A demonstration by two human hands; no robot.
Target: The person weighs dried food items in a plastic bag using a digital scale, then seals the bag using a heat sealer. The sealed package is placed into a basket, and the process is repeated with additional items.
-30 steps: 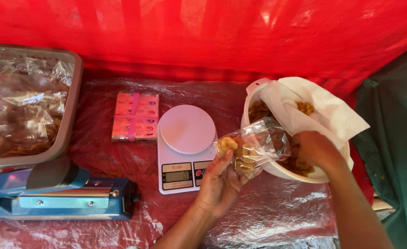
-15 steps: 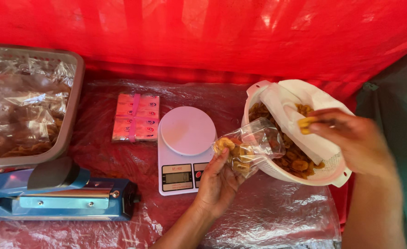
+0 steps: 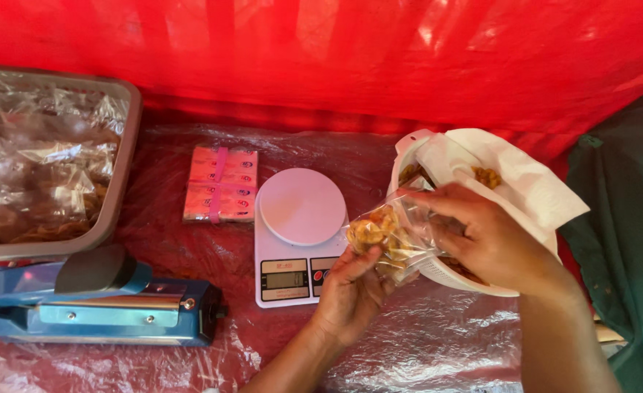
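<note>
Starting far left of the white kitchen scale (image 3: 301, 236), a grey tray (image 3: 121, 182) of filled clear packets is seen, with a blue heat sealer (image 3: 96, 309) below it and a pink banded packet stack (image 3: 220, 183) just beside the scale. Just right of the scale, a clear plastic bag (image 3: 391, 233) of fried snacks is gripped from below by the left hand (image 3: 350, 291), while its mouth is pinched by the closed fingers of the right hand (image 3: 492, 240). Behind the bag, further right of the scale, a white paper-lined bowl (image 3: 416, 145) of snacks is seen
</note>
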